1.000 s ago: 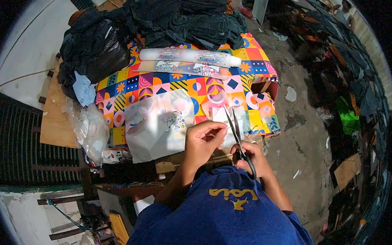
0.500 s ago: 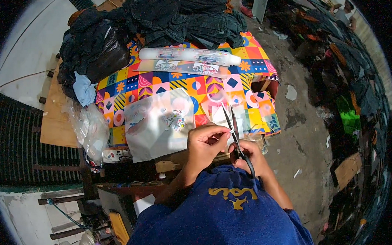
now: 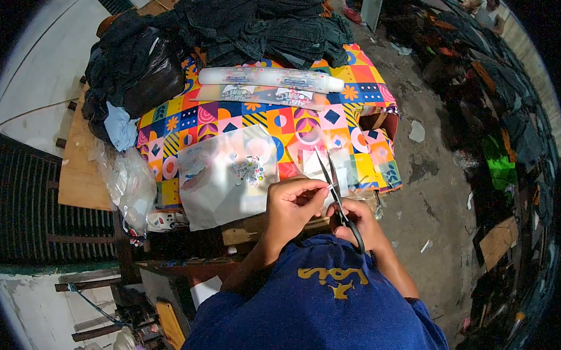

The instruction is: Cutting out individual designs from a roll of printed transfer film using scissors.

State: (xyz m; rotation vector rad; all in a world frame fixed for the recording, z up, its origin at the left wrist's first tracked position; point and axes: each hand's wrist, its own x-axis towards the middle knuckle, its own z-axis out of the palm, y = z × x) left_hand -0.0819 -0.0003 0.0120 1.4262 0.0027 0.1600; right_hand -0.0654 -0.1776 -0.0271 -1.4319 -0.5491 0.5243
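Note:
My right hand grips a pair of black-handled scissors, fingers in the loops, blades pointing away and slightly parted. Close beside it, my left hand pinches a small white piece at the blades; most of it is hidden by fingertips. To the left lies a translucent sheet bearing a small heap of cut printed pieces. Beyond the scissors, another pale sheet rests on the colourful patterned cloth.
A roll of clear printed film lies across the cloth farther back. Dark denim garments are piled behind it. A crumpled clear plastic bag hangs at the left edge. More cloth heaps line the floor at right, where a person sits far off.
The scissor blades have come slightly closer together at the small piece. Both hands stay in nearly the same place. The distant person at the upper right has shifted.

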